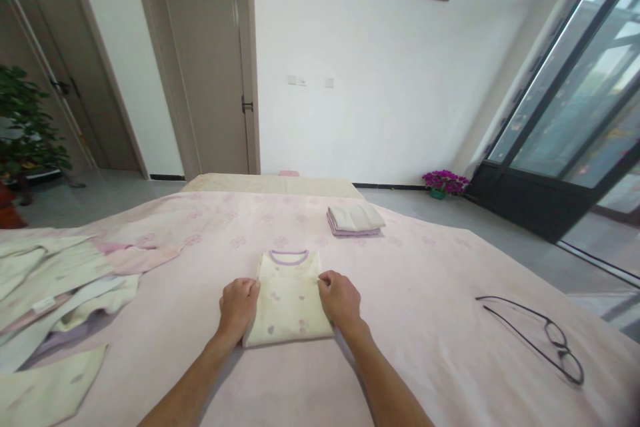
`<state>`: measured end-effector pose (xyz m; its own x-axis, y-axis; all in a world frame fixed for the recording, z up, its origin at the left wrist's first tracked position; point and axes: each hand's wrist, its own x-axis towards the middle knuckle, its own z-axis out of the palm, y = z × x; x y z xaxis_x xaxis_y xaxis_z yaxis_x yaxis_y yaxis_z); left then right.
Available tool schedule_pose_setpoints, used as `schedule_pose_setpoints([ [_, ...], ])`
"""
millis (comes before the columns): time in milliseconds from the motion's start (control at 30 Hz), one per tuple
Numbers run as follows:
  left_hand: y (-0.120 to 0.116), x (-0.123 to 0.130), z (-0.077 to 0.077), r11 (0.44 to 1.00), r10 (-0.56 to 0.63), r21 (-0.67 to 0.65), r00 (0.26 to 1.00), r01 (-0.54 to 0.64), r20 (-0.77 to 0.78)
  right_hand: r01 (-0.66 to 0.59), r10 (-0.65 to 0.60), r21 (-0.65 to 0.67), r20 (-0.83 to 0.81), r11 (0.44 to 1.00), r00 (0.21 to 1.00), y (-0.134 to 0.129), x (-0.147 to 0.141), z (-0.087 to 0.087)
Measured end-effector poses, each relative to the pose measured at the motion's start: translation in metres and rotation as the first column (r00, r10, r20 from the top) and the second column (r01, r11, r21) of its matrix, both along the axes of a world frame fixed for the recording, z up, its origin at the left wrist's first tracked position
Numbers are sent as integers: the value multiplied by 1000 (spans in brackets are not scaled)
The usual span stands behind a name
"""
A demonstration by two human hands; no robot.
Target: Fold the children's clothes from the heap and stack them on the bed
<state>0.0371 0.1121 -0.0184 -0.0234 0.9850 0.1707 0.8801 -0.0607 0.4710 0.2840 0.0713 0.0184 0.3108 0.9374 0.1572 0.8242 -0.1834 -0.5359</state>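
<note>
A folded cream shirt (286, 303) with a purple neckline and small printed spots lies flat in front of me on the pink sheet (425, 300). At its left edge, my left hand (239, 307) is closed, thumb and fingers pinching the fabric. My right hand (341, 297) pinches the opposite edge in the same way. Beyond the shirt, slightly to the right, sits a small stack of folded cloth (356, 219), whitish on top and purplish below.
Loose cream, pink and purple clothes (65, 287) are heaped at the left. Black-framed glasses (555, 343) rest at the right. Past the sheet's far edge are a beige surface (275, 183), a door (210, 73) and purple flowers (445, 181) on the floor.
</note>
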Motion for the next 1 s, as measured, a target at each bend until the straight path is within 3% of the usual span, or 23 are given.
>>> schedule_pose_setpoints([
  [167,-1,0,-4,1000,6,16,1000,-6,4,-105,84,-47,-329,993,941,10,8,-7],
  [400,-9,-1,7,997,2,79,988,10,-152,-34,33,-26,-31,999,999,4,10,-12],
  [533,-9,-9,10,975,-62,206,991,85,-116,-142,141,87,17,986,990,1,12,-15],
  [600,-7,-14,8,923,-184,326,979,203,-89,-266,257,134,83,954,963,0,16,-15],
  [700,-4,-23,6,791,-436,416,891,448,-131,-432,406,103,201,896,891,-5,25,-11],
  [833,0,-42,6,634,-661,340,715,695,-228,-610,584,-23,319,792,746,-15,41,-2],
  [1000,6,-63,19,499,-758,232,551,835,-351,-734,708,-73,344,675,616,-18,60,7],
])
